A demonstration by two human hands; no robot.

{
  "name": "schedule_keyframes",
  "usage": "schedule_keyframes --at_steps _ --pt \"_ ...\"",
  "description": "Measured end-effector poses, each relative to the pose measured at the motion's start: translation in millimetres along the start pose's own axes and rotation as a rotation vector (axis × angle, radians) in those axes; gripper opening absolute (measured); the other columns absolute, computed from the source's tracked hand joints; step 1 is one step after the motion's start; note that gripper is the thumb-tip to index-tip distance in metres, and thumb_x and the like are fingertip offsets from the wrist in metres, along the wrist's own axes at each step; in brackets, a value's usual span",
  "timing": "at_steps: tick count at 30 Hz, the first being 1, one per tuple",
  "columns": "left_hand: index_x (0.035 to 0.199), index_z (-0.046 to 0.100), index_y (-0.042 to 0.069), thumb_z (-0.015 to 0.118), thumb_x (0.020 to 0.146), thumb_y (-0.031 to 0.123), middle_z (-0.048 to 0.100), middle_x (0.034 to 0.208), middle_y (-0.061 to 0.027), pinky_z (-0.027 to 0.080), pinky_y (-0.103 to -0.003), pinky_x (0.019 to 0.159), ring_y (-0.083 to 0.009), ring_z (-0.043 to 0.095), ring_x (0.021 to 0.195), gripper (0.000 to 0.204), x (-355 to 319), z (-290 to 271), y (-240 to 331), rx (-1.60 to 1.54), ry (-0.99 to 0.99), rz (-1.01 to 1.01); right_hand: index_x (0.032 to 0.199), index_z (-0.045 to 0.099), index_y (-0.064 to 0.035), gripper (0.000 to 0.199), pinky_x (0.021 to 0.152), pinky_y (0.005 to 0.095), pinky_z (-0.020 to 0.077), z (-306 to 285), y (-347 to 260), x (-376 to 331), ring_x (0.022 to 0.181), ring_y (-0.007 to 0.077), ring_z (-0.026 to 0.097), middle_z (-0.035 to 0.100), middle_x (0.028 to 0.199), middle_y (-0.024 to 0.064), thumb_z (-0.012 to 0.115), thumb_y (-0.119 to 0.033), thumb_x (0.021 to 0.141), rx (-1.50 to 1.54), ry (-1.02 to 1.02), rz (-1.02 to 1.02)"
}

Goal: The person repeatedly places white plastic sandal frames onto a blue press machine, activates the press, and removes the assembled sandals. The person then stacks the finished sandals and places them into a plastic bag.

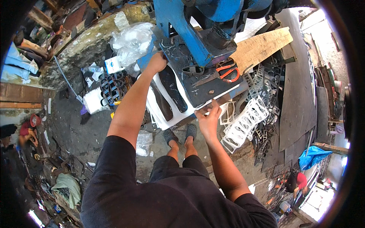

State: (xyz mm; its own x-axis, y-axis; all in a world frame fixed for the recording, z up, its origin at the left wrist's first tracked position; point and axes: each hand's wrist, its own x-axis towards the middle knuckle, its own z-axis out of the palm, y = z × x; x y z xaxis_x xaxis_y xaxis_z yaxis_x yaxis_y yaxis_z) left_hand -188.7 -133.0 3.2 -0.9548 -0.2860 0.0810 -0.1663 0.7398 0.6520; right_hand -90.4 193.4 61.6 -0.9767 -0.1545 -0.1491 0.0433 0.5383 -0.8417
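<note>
A white sheet (178, 116) with long sole-shaped cutouts lies partly under a black board (197, 93) on the bed of a blue press (188, 34). My left hand (156, 64) is closed at the sheet's far left end, beside the press; its fingertips and what they grip are hidden. At the sheet's near edge, my right hand (208, 121) has thumb and fingers on the white material, the fingers bent. Scissors with orange handles (230, 71) rest on the board, near a dark oval cutting die (193, 70).
Cut white scraps (245, 123) and grey webbed offcuts hang at the right. A tan board (262, 47) lies beside the press. Clear plastic bags (133, 41) and a dark strappy bundle (112, 89) are on the left. Two people (301, 182) are farther off, one on either side.
</note>
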Motion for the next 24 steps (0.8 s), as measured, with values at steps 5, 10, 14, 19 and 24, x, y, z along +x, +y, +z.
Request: schedule_keyframes --at_steps 5,10,14,19,24 --pt "0.093 0.072 0.002 0.061 0.081 0.019 0.067 0.096 -0.0258 0.05 -0.047 0.085 -0.0439 0.062 0.094 0.023 1.2 -1.9 8.4 0.002 -0.071 -0.155 0.124 0.045 0.0096 0.069 0.084 0.0391 0.0563 4.0 42.7 31.5 0.11 0.0346 0.056 0.035 0.131 0.0225 0.085 -0.01 0.071 -0.049 -0.135 -0.289" --pt "0.092 0.072 0.001 0.061 0.08 0.019 0.066 0.097 -0.0258 0.05 -0.048 0.085 -0.0444 0.062 0.095 0.024 4.1 -2.1 7.9 0.1 -0.059 -0.15 0.123 0.043 0.0087 0.061 0.086 0.0347 0.0598 0.6 39.9 36.7 0.105 0.0294 0.065 0.034 0.126 0.0163 0.079 0.0 0.076 0.028 -0.24 -0.265" --pt "0.09 0.072 -0.001 0.061 0.08 0.019 0.065 0.095 -0.0275 0.05 -0.048 0.086 -0.0455 0.061 0.094 0.024 2.6 -2.3 14.7 0.039 -0.044 -0.17 0.122 0.043 0.0095 0.058 0.086 0.0347 0.0596 1.2 46.2 39.3 0.102 0.0292 0.065 0.035 0.127 0.0175 0.078 0.0 0.076 0.082 -0.223 -0.279" --pt "0.104 0.069 0.0 0.06 0.082 0.012 0.066 0.105 -0.0252 0.05 -0.045 0.087 -0.0415 0.062 0.102 0.027 -11.7 4.5 15.9 0.0 0.255 -0.115 0.128 0.041 0.0107 0.059 0.084 0.0352 0.0582 -6.8 27.2 27.5 0.1 0.0255 0.063 0.037 0.131 0.0193 0.075 -0.002 0.081 0.037 -0.18 -0.26" --pt "0.114 0.063 -0.001 0.054 0.094 0.013 0.068 0.104 -0.0194 0.05 -0.04 0.085 -0.0357 0.065 0.099 0.026 -68.6 28.6 85.4 -0.424 0.541 -0.505 0.124 0.05 0.0082 0.045 0.074 0.0293 0.0528 -14.7 54.4 31.5 0.091 0.0154 0.059 0.055 0.109 0.01 0.068 -0.016 0.091 0.48 -0.061 0.234"
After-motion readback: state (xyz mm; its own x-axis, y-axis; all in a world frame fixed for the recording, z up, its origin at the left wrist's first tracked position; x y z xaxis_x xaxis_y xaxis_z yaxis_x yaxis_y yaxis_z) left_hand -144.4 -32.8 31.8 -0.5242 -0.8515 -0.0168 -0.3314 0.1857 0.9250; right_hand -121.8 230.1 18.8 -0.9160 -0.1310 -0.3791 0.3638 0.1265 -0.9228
